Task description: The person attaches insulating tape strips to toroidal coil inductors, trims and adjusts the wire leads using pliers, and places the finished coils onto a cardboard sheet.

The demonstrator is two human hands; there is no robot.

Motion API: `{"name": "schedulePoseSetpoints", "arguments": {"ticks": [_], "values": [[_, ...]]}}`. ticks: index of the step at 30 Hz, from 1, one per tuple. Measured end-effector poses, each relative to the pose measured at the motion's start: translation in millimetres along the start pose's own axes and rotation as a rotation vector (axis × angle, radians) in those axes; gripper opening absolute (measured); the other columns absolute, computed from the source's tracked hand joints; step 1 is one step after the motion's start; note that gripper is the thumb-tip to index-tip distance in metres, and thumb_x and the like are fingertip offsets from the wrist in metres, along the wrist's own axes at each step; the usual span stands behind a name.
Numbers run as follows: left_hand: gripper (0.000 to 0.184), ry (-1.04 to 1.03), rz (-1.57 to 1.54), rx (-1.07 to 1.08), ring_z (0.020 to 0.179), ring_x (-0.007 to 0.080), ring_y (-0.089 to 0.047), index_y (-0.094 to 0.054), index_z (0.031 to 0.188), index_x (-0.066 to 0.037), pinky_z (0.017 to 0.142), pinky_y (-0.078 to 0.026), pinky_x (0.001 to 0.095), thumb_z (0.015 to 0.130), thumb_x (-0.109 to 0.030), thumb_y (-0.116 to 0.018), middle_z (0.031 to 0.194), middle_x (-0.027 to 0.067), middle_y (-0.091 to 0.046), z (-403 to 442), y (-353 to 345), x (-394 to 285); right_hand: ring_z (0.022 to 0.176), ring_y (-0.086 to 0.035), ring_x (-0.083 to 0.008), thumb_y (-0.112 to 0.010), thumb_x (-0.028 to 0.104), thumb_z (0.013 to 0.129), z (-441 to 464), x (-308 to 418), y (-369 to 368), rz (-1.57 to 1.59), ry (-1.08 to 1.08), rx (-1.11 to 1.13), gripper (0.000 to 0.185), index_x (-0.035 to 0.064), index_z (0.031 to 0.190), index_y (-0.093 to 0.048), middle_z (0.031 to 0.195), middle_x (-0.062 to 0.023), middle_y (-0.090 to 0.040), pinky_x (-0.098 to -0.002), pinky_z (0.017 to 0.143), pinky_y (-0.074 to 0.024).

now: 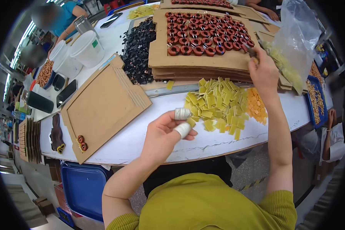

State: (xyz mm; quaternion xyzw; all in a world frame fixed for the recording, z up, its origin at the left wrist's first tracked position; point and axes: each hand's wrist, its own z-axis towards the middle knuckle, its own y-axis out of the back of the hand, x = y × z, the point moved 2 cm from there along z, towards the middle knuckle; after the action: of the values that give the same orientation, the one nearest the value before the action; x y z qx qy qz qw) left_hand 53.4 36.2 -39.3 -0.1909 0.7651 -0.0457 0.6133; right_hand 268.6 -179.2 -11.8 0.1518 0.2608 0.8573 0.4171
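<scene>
My left hand point(163, 134) is over the white table, with white tape round its thumb and forefinger. Between those taped tips is a small yellow chip point(191, 122). Just beyond lies a loose heap of yellow chips point(218, 103), with orange chips point(257, 106) beside it. My right hand point(263, 71) is closed at the right edge of a cardboard tray point(159, 57). A small dark thing point(252, 51) shows at its fingertips, too unclear to name. Rows of red-brown wire-wound ring coils point(195, 41) fill that tray, which tops a stack.
A cardboard tray point(103, 103) with two coils point(81, 142) lies left. Black pieces point(140, 50) are heaped behind it, near white buckets point(87, 50), a phone point(66, 93) and a dark bottle point(38, 101). A clear plastic bag point(297, 42) stands right. Other people sit around the table.
</scene>
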Motion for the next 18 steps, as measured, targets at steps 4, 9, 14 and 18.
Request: {"name": "schedulePoseSetpoints", "arguments": {"ticks": [4,9,14,18], "values": [[0.033,-0.001,-0.104,0.063,0.092,0.0281,-0.064,-0.048,0.118,0.005,0.078,-0.055,0.0356,0.085,0.008,-0.053,0.103,0.0196,-0.061,-13.4,-3.9,0.9,0.077,-0.061,-0.0174,-0.059,0.008,0.084,-11.6,31.9,30.5,0.699,-0.495,0.006,0.023,0.0032,0.107,-0.057,0.093,-0.0085,-0.064,-0.0286,0.068,-0.0486],[0.036,0.025,-0.124,0.032,0.097,0.0298,-0.063,-0.048,0.118,0.005,0.082,-0.055,0.0377,0.083,0.009,-0.055,0.105,0.0224,-0.061,-24.8,-14.5,-0.9,0.075,-0.059,-0.0131,-0.050,0.000,0.087,-56.1,106.1,86.3,1.379,-0.682,0.433,0.020,-0.0034,0.106,-0.055,0.090,-0.0107,-0.061,-0.0256,0.066,-0.0489],[0.039,-0.188,0.046,0.097,0.103,0.0255,-0.060,-0.044,0.123,0.006,0.086,-0.054,0.0367,0.085,0.011,-0.052,0.111,0.0209,-0.059,-34.2,-17.8,9.2,0.082,-0.059,-0.0107,-0.058,0.001,0.086,-93.5,132.6,91.7,1.421,-0.706,0.612,0.021,-0.0017,0.108,-0.057,0.093,-0.0067,-0.063,-0.0238,0.073,-0.0482],[0.041,-0.212,0.050,0.133,0.104,0.0244,-0.059,-0.044,0.124,0.006,0.089,-0.053,0.0369,0.085,0.013,-0.053,0.114,0.0205,-0.058,-42.3,-19.0,11.0,0.083,-0.059,-0.0100,-0.059,0.001,0.086,-98.8,133.0,95.2,1.458,-0.826,0.568,0.026,-0.0020,0.112,-0.056,0.093,-0.0062,-0.064,-0.0237,0.075,-0.0483]]}}
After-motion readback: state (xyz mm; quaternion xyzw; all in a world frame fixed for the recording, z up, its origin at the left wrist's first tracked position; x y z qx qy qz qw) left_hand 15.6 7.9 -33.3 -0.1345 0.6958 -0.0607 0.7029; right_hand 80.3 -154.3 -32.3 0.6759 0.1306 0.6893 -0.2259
